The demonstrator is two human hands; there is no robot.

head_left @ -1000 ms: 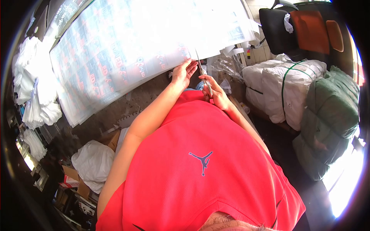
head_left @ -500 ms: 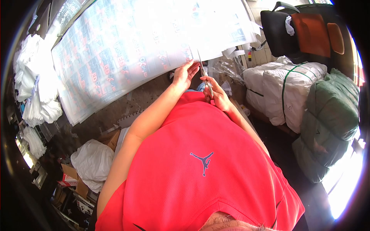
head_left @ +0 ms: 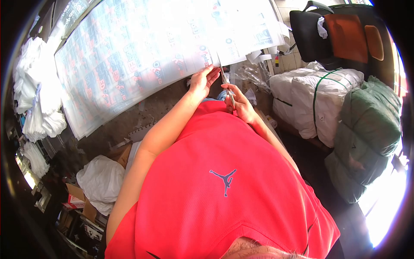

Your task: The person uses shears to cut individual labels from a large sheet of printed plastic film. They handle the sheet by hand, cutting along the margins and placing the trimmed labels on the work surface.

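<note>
A wide, whitish see-through plastic sheet with rows of red and blue print lies in layers across the table, its near edge facing me. At that edge, my left hand pinches the sheet, thumb over the top and fingers below. Metal scissors are gripped by my right hand close to my red shirt. Their blades point away from me and reach the sheet's edge just right of my left fingers. Glare washes out the blade tips, so how far apart they are is hard to see.
White bundles hang at the left. A white bag and cardboard boxes sit lower left. To the right are a white bale with green strap, a dark green sack and an orange-black chair. Crumpled clear plastic lies near the table edge.
The scissors and my right hand have shifted slightly left, and the blades sit a little closer to my left hand. The whole view has moved slightly. Both hands keep their holds.
</note>
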